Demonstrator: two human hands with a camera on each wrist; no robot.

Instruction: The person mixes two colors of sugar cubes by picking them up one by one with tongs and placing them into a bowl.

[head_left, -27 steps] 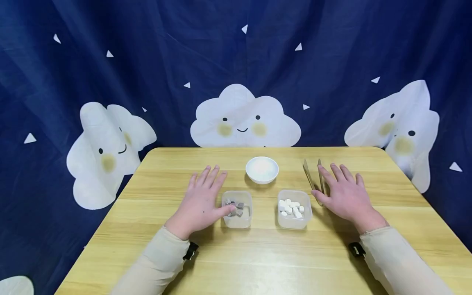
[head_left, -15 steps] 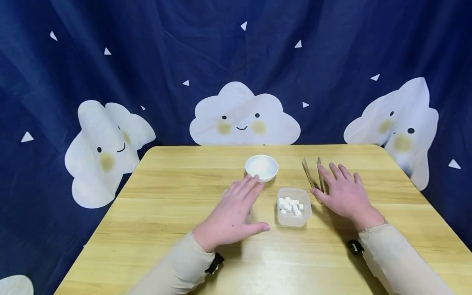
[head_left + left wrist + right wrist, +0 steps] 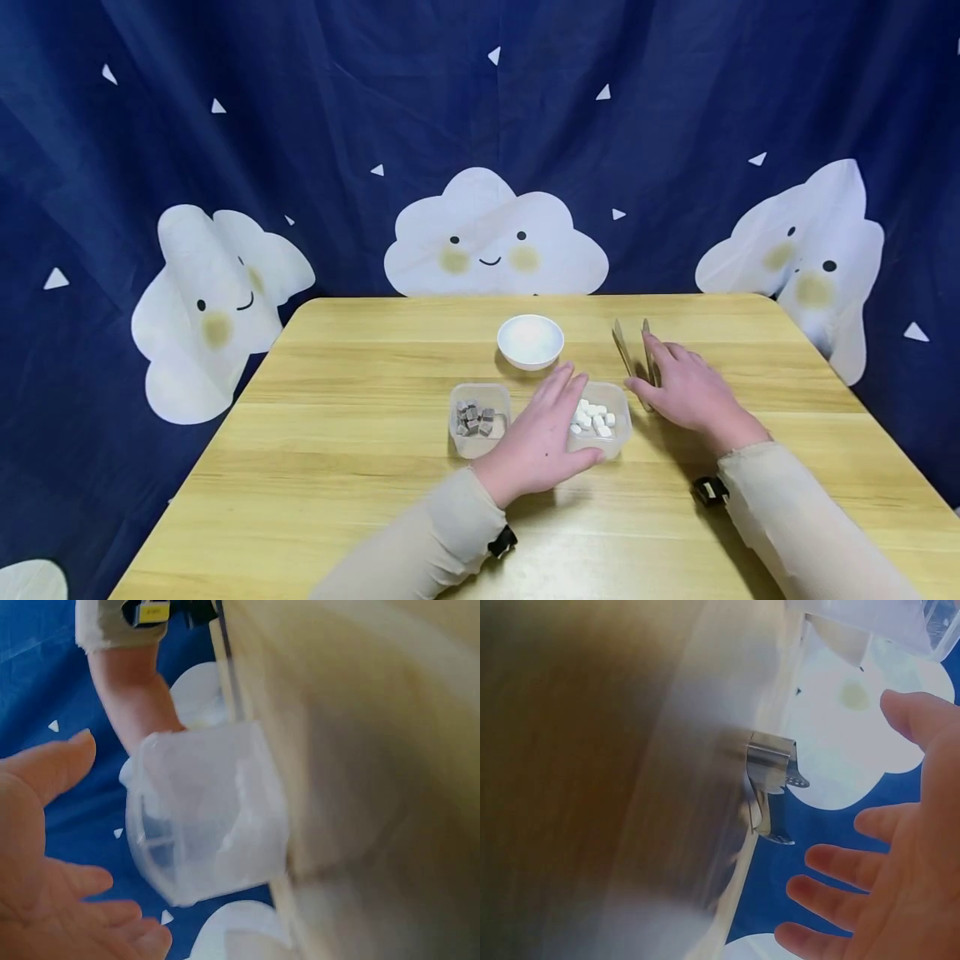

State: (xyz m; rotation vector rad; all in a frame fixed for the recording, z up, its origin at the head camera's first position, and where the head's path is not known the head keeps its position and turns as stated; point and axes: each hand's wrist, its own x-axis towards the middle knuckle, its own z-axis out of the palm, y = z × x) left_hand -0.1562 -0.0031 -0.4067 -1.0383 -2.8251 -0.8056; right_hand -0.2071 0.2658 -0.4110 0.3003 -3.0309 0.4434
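My left hand (image 3: 538, 440) hovers with fingers extended over the left side of a clear plastic box (image 3: 626, 423) of white cubes (image 3: 600, 417), hiding part of it. In the left wrist view that hand stays apart from the box wall (image 3: 210, 817). My right hand (image 3: 692, 393) hangs beside metal tongs (image 3: 622, 348) lying spread on the table. The right wrist view has its fingers straight and spread, away from the tongs (image 3: 771, 761). A second clear box (image 3: 467, 451) with grey-brown cubes (image 3: 472, 418) stands left of my left hand.
A white bowl (image 3: 530, 342) stands behind the two boxes on the wooden table (image 3: 360, 400). Beyond the table's back edge hangs a dark blue curtain (image 3: 337, 108) with white clouds and triangles.
My left hand has swept rightward, from the box of grey-brown cubes to the box of white ones. The right hand has shifted slightly left by the tongs. Boxes, bowl and tongs stay in place.
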